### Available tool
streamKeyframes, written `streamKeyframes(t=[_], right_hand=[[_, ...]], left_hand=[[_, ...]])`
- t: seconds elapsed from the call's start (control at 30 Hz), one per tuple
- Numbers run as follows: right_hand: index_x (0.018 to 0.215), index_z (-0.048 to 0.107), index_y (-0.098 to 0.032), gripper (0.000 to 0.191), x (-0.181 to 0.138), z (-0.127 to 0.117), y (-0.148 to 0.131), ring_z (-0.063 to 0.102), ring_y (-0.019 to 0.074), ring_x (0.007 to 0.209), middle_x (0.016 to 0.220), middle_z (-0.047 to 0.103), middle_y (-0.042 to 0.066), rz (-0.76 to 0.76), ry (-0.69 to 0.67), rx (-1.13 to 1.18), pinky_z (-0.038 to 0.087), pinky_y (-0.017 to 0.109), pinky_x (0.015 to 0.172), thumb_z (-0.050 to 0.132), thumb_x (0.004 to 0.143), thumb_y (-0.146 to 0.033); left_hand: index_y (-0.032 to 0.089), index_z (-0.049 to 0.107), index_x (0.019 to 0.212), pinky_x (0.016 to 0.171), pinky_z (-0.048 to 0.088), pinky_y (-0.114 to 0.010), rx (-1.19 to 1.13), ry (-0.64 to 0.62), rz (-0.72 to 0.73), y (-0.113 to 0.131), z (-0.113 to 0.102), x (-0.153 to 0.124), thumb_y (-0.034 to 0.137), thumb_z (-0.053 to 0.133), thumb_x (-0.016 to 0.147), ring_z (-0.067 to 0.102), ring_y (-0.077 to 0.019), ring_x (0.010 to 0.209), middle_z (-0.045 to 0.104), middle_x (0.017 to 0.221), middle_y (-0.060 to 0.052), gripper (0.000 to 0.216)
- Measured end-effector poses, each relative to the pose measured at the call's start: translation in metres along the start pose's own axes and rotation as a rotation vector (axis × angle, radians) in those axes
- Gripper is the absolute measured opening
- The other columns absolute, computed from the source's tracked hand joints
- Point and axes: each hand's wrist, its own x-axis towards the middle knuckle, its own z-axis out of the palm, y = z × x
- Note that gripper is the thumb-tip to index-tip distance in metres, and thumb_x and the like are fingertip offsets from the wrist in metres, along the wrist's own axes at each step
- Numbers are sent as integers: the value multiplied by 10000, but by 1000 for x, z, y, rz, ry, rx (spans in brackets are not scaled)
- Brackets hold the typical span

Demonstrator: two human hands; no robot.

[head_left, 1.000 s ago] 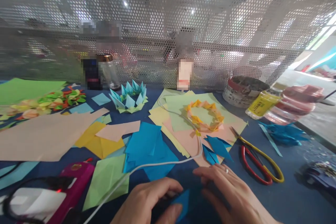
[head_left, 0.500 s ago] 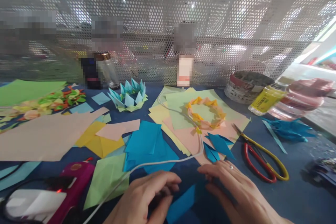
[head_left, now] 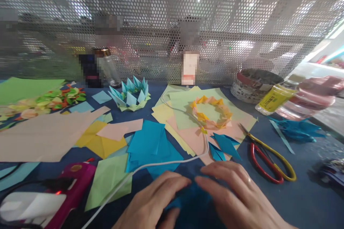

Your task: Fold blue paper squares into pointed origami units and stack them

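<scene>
At the near edge of the dark blue table, my left hand (head_left: 153,202) and my right hand (head_left: 236,196) both press on a small blue folded paper (head_left: 192,200). Their fingers curl over it and the fingertips nearly meet above it. Most of the paper is hidden under the hands. A ring shows on my right hand. A white cable (head_left: 161,166) runs just beyond my left fingers. Several loose blue folded pieces (head_left: 224,146) lie a little farther away.
Red and yellow scissors (head_left: 266,159) lie to the right. A pink glue gun (head_left: 67,189) sits at the lower left. Coloured paper sheets (head_left: 150,143), a blue paper crown (head_left: 130,96) and an orange paper ring (head_left: 211,112) cover the middle. Bottles (head_left: 292,96) stand far right.
My two hands have closed in together over the blue paper, which was more exposed half a second ago. The view has tilted slightly.
</scene>
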Motion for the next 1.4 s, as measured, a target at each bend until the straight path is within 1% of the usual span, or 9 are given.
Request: streamKeyframes(t=[0.13,0.23,0.43,0.63,0.73,0.83,1.03,1.3,1.4], right_hand=[[1150,669,-264,349,-8,14,-8,656,145,1032,968,771,-31,-156,67,28,315,287,1109,330,1077,-233],[862,663,-270,412,-16,27,-10,668,139,860,687,695,-43,-127,100,91,375,299,1050,316,1062,-173],[820,630,-236,402,-19,32,-2,636,181,814,718,662,9,-109,51,53,443,346,895,302,1037,-152],[883,611,-224,302,-17,32,3,603,189,801,774,649,22,-113,-84,127,429,381,881,340,988,-142],[876,573,-229,234,-18,33,4,582,188,756,804,637,19,-104,-126,199,427,373,812,383,1010,-254],[830,553,-243,198,-17,31,3,577,175,753,820,633,9,-75,-170,270,430,333,755,465,991,-318],[793,608,-237,157,-7,15,-4,597,167,838,829,654,-4,114,-314,357,457,290,778,613,949,-257],[732,581,-222,195,-4,16,-14,582,162,797,802,642,-21,398,-299,388,449,289,746,735,852,-210],[721,564,-223,200,-4,19,-17,572,167,793,790,633,-19,424,-264,363,437,294,741,721,842,-193]], left_hand=[[331,430,1331,946,440,-43,51,-14,36,1,2,-1,-5,446,747,636,-39,1099,615,1246,59,674],[326,409,1345,895,467,-38,84,-15,11,2,2,0,24,467,772,647,-37,1024,592,1260,47,651],[322,406,1347,804,528,-86,82,-26,-4,1,1,-2,53,401,835,668,-47,880,579,1256,16,579],[277,639,1060,946,509,-237,277,53,114,-4,12,-3,81,391,922,628,-146,1120,609,1264,-1,345],[230,632,747,995,434,-240,302,231,375,-7,19,0,125,373,984,645,-105,971,714,1005,58,367],[220,618,688,991,412,-217,283,224,401,-9,21,3,135,449,978,642,-74,847,720,856,87,346],[226,660,829,860,429,-316,258,67,445,-19,17,2,150,208,1014,605,-145,935,705,958,12,494],[248,638,651,818,508,-240,279,124,408,-12,12,-1,198,388,1004,651,-97,753,695,772,57,436],[256,699,802,844,551,-252,372,-129,372,-6,-1,2,142,417,972,687,-124,829,717,843,30,348]])
